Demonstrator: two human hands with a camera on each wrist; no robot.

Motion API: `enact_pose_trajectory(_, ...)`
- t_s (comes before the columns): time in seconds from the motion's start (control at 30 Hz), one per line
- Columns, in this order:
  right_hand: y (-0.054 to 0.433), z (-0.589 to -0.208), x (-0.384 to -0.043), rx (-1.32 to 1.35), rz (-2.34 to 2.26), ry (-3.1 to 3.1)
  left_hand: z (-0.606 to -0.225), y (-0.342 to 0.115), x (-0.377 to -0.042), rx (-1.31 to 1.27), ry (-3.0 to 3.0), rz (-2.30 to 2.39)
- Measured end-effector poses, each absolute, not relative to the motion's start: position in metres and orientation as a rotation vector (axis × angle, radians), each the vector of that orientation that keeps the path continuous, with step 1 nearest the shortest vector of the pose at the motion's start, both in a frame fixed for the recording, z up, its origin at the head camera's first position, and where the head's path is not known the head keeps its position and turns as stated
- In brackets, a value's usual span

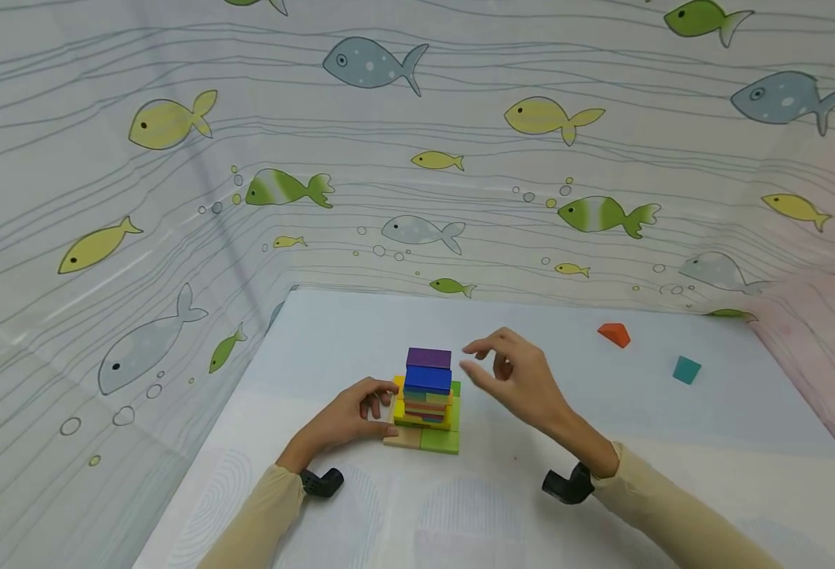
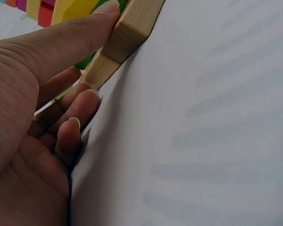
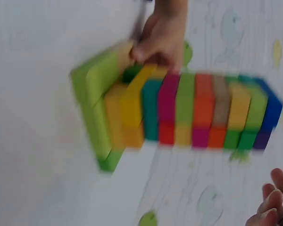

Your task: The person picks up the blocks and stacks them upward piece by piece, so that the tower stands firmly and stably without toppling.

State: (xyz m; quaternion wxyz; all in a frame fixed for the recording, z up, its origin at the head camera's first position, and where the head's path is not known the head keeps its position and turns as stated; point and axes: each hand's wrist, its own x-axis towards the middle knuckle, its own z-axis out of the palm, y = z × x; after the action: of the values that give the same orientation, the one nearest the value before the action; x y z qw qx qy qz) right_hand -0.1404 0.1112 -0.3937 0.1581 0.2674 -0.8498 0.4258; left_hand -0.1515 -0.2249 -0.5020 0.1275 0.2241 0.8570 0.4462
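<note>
A tower of coloured wooden blocks (image 1: 428, 391) stands upright on a wider base, with blue and purple blocks at its top. Light green blocks (image 1: 440, 441) and a plain wood block (image 1: 403, 437) form the near edge of the base. My left hand (image 1: 349, 415) is at the base's left side, thumb and index finger spread along it. In the left wrist view, its thumb rests on the edge by a plain wood block (image 2: 137, 21). Right of the tower's top, my right hand (image 1: 520, 379) is raised, thumb and index finger apart, holding nothing.
An orange block (image 1: 614, 334) and a teal block (image 1: 686, 369) lie apart on the white table (image 1: 645, 521), to the far right. Fish-patterned sheeting (image 1: 489, 182) encloses the table at the back and sides. The right wrist view is blurred.
</note>
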Motion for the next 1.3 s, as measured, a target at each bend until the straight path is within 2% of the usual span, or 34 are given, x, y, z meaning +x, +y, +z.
enact_pose_trajectory(0.37, 0.227, -0.447, -0.222, 0.145, 1.145, -2.58, -0.498, -0.229, -0.153, 0.649, 2.505, 1.282)
enact_pose_trajectory(0.6, 0.293, -0.474, -0.243, -0.204, 1.158, -2.707, -0.495, -0.23, -0.153, 0.643, 2.488, 1.284)
enact_pose_trajectory(0.77, 0.312, -0.481, -0.245, -0.387, 1.197, -2.783, -0.495, -0.231, -0.153, 0.657, 2.462, 1.304)
enact_pose_trajectory(1.03, 0.321, -0.486, -0.245, -0.517, 1.163, -2.796, -0.493, -0.231, -0.152, 0.664, 2.442, 1.318)
enact_pose_trajectory(1.3, 0.325, -0.488, -0.243, -0.514, 1.155, -2.815, -0.492, -0.231, -0.154, 0.667, 2.443, 1.313)
